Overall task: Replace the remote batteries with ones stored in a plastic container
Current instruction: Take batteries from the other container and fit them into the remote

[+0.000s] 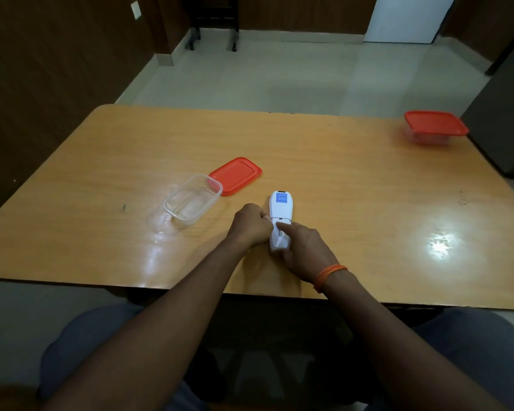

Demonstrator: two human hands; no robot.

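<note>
A white remote point(280, 207) lies face down on the wooden table point(353, 185), a blue label near its far end. My left hand point(251, 223) is curled into a fist against the remote's left side. My right hand point(304, 250) holds the near end, its index finger pressing on the battery cover. A clear plastic container point(192, 203) stands open to the left and looks empty. Its red lid point(236, 175) lies flat just behind it. No batteries are visible.
A second clear container with a red lid on point(435, 127) sits at the table's far right corner. A dark cabinet point(505, 114) stands beside that corner. My knees show below the near table edge.
</note>
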